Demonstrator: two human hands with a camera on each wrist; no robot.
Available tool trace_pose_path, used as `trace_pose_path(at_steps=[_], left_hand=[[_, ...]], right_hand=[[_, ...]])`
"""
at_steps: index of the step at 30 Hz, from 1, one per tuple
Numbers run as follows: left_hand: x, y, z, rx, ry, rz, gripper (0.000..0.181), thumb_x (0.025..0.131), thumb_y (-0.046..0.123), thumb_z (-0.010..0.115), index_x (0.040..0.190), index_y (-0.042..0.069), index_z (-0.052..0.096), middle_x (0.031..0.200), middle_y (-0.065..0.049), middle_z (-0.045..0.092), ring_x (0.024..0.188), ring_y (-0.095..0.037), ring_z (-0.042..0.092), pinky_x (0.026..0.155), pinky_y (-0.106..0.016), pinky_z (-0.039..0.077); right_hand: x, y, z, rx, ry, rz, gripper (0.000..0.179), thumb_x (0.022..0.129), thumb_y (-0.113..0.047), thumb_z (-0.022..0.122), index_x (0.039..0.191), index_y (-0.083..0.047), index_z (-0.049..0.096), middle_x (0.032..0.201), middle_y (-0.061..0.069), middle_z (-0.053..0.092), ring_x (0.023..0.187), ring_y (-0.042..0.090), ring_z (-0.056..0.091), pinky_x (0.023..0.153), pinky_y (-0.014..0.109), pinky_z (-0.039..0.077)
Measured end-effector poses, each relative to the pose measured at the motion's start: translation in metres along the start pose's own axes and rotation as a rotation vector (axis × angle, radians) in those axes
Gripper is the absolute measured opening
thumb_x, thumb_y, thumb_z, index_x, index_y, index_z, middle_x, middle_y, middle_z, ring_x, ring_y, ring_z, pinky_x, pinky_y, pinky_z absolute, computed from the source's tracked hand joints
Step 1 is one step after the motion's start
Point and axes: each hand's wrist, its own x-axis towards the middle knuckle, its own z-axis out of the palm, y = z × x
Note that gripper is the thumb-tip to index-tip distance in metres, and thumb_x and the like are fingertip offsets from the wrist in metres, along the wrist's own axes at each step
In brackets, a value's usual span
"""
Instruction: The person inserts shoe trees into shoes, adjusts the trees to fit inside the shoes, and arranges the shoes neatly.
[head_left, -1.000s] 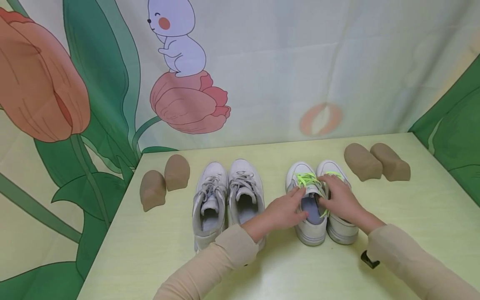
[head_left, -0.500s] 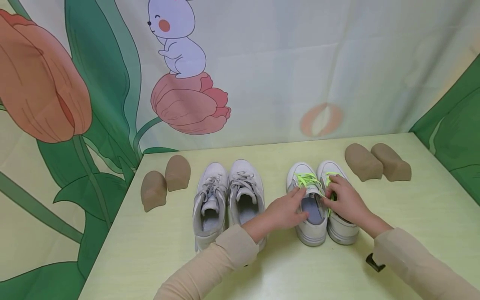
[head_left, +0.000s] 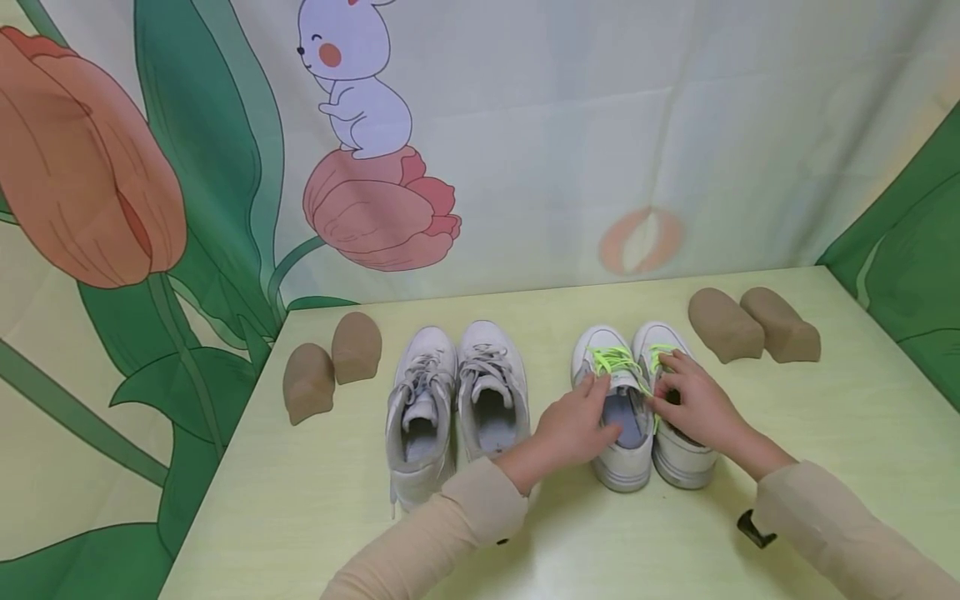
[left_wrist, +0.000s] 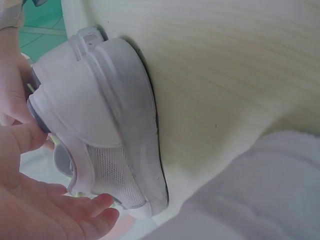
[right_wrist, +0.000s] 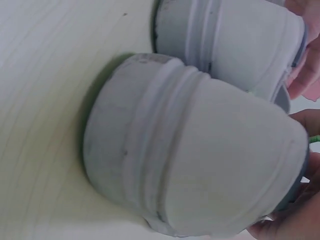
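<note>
Two white sneakers with neon green laces stand side by side, toes away from me. My left hand [head_left: 566, 425] lies along the left sneaker [head_left: 624, 467], fingertips by its tongue and thumb near the collar. In the left wrist view its fingers [left_wrist: 82, 212] look mostly straight against the shoe's mesh side. My right hand [head_left: 697, 404], over the right sneaker [head_left: 684, 471], pinches a green shoelace [right_wrist: 314, 139] between thumb and fingers. That lace leads from the left sneaker's bow [head_left: 617, 360]. The hand partly covers the right sneaker's laces and opening.
A pair of grey-laced sneakers [head_left: 491, 358] stands to the left, partly behind my left forearm. Brown shoe inserts lie in pairs on the table [head_left: 300, 517], one pair [head_left: 356, 346] at far left, another [head_left: 726, 325] at back right. A printed curtain [head_left: 525, 167] hangs behind.
My right hand has drawn back slightly toward the right from the laces, its fingers now more bent together. The left hand has barely moved. The shoes stay in place.
</note>
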Motion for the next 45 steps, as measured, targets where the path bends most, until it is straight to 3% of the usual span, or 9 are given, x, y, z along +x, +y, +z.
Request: trace_pose_path(at_steps=[16, 24, 32, 37, 45], left_hand=[[0.006, 0.004, 0.005, 0.041, 0.041, -0.032, 0.065, 0.086, 0.038, 0.049, 0.14, 0.014, 0.022, 0.145, -0.009, 0.024, 0.123, -0.024, 0.04, 0.09, -0.035, 0.042], [0.012, 0.007, 0.008, 0.029, 0.119, -0.075, 0.062, 0.084, 0.036, 0.053, 0.137, 0.014, 0.029, 0.143, -0.007, 0.03, 0.122, -0.023, 0.042, 0.089, -0.037, 0.042], [0.012, 0.009, 0.004, 0.045, 0.113, -0.092, 0.063, 0.084, 0.037, 0.054, 0.137, 0.016, 0.028, 0.143, -0.007, 0.029, 0.12, -0.023, 0.044, 0.087, -0.037, 0.044], [0.011, 0.009, -0.006, 0.088, 0.103, -0.064, 0.063, 0.084, 0.037, 0.052, 0.137, 0.016, 0.027, 0.144, -0.009, 0.026, 0.116, -0.026, 0.047, 0.083, -0.038, 0.045], [0.013, 0.009, -0.027, 0.078, 0.064, 0.042, 0.061, 0.085, 0.031, 0.053, 0.138, 0.013, 0.028, 0.145, -0.01, 0.025, 0.123, -0.025, 0.041, 0.089, -0.036, 0.043]], right_hand=[[-0.006, -0.009, -0.006, 0.074, 0.011, 0.032, 0.012, 0.076, -0.007, 0.062, 0.064, -0.009, 0.058, 0.123, 0.027, 0.047, 0.124, 0.047, 0.027, 0.097, 0.06, 0.022], [-0.014, -0.01, 0.003, -0.009, 0.043, 0.001, 0.007, 0.07, -0.007, 0.067, 0.064, -0.008, 0.062, 0.122, 0.03, 0.046, 0.122, 0.051, 0.027, 0.094, 0.062, 0.024], [-0.019, -0.009, 0.004, -0.056, 0.028, -0.016, 0.009, 0.07, -0.007, 0.067, 0.064, -0.011, 0.062, 0.124, 0.029, 0.045, 0.123, 0.05, 0.027, 0.09, 0.064, 0.027], [-0.022, -0.011, 0.003, -0.114, 0.037, -0.06, 0.011, 0.068, -0.008, 0.068, 0.062, -0.013, 0.061, 0.123, 0.028, 0.047, 0.122, 0.048, 0.029, 0.087, 0.063, 0.03], [-0.025, -0.012, 0.003, -0.197, 0.053, -0.09, 0.016, 0.065, -0.01, 0.07, 0.059, -0.015, 0.056, 0.122, 0.027, 0.049, 0.121, 0.046, 0.031, 0.088, 0.06, 0.03]])
